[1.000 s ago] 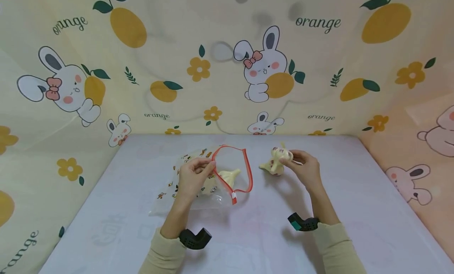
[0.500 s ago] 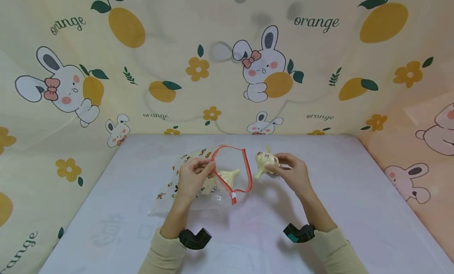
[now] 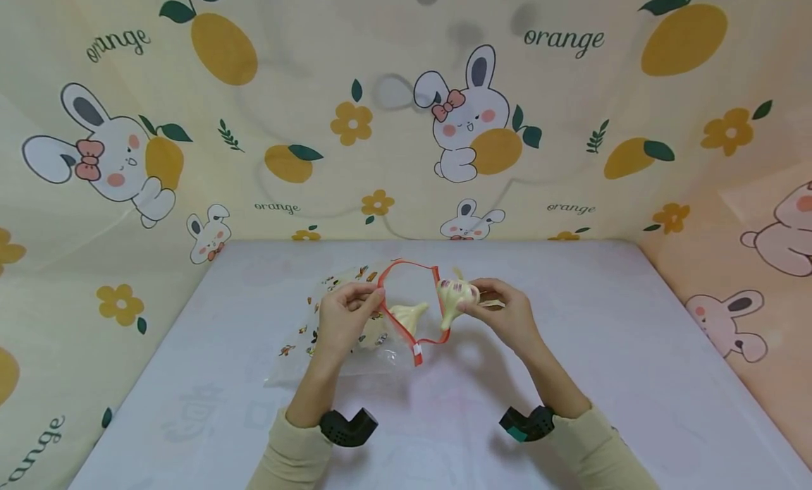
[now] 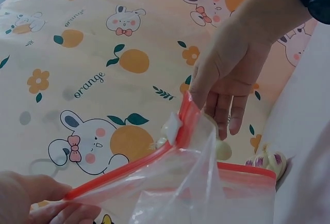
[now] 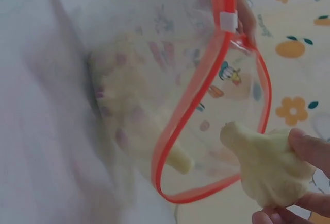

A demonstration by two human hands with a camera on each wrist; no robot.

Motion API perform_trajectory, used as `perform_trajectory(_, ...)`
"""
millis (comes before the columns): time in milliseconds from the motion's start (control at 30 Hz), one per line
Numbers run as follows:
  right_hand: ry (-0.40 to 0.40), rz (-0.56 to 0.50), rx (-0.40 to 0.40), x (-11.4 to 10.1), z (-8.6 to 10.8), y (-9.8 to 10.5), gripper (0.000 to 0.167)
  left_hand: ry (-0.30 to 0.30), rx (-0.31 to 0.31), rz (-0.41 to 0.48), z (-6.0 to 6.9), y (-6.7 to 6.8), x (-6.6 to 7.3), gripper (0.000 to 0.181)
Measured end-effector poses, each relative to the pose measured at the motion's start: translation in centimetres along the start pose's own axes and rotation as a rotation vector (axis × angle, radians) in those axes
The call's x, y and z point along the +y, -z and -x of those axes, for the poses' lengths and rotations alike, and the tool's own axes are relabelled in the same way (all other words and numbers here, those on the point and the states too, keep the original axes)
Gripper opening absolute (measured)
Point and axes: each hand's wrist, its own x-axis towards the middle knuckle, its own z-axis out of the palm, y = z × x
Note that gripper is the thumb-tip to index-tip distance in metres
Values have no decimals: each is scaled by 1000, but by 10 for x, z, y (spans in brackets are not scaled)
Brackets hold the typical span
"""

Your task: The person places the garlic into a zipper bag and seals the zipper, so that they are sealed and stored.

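A clear zip bag [image 3: 374, 363] with small printed figures lies on the table, its red-edged mouth spread wide and facing right. My left hand [image 3: 345, 319] pinches the near-left part of that red edge. Between thumb and fingertips my right hand [image 3: 507, 315] holds a pale garlic bulb [image 3: 453, 303] at the right side of the mouth; its stem [image 5: 234, 134] points toward the bag in the right wrist view. Inside the bag is more garlic [image 3: 409, 316], blurred through the plastic, with purple patches [image 5: 121, 136]. In the left wrist view, the bag partly hides the held bulb.
A white slider [image 3: 417, 350] sits at the near corner of the red edge. The pale table [image 3: 209, 363] meets a patterned cloth backdrop [image 3: 406, 137] behind and at both sides. Each wrist wears a black camera [image 3: 349, 428].
My right hand has carried the garlic bulb leftward and slightly nearer, up to the red edge of the bag's mouth, turning it stem-down. My left hand and the bag have stayed put.
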Motion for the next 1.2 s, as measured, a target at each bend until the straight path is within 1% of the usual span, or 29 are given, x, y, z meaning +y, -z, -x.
perform_trajectory(167, -4, -14, -8, -3, 0, -9, 43, 2, 1, -9, 1, 0, 1, 19)
perform_trajectory(333, -27, -56, -41, -7, 1, -20, 44, -4, 3, -8, 1, 0, 1, 18)
perform_trajectory(400, -21, -50, -51, -8, 2, -24, 44, -5, 3, -4, 1, 0, 1, 18)
perform_trajectory(567, 32, -6, -53, -9, 2, -34, 43, -10, 2, 8, 1, 0, 1, 16)
perform_trajectory(633, 38, 10, -56, -9, 1, -39, 44, -16, 0, 10, 0, 0, 0, 16)
perform_trajectory(833, 14, 76, -80, -12, -3, -51, 44, -25, -1, 0, 1, 0, 0, 18)
perform_trajectory(1100, -37, 87, -70, -17, -9, -65, 46, -19, 1, 7, 2, 1, 2, 18)
perform_trajectory(1200, -45, 74, -86, -18, -10, -67, 49, -15, 5, 11, 1, 1, 1, 17)
